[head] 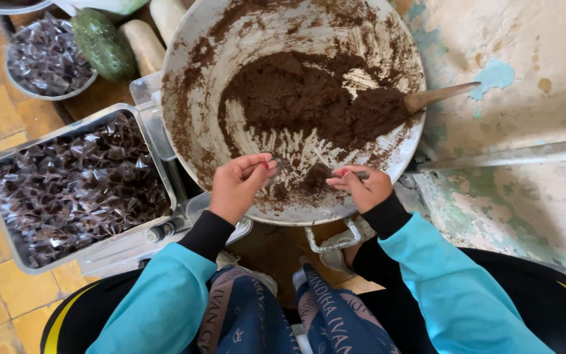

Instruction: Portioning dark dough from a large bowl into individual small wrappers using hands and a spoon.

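Left hand (236, 185): grip pinching a small clear wrapper. Right hand (363, 187): grip pinching brown paste (309, 98) over the pan (185, 78) rim. Risk: paste dropping off the edge.

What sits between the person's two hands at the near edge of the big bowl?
In the head view, a small lump of brown paste lies on the bowl between the left hand and right hand.

Bare smeared floor of the large metal basin (194, 85) left of the brown paste mound (309, 95) is passable. Wooden paddle (437, 96) obstructs the right rim; tray of wrapped sweets (8, 216) crowds the left.
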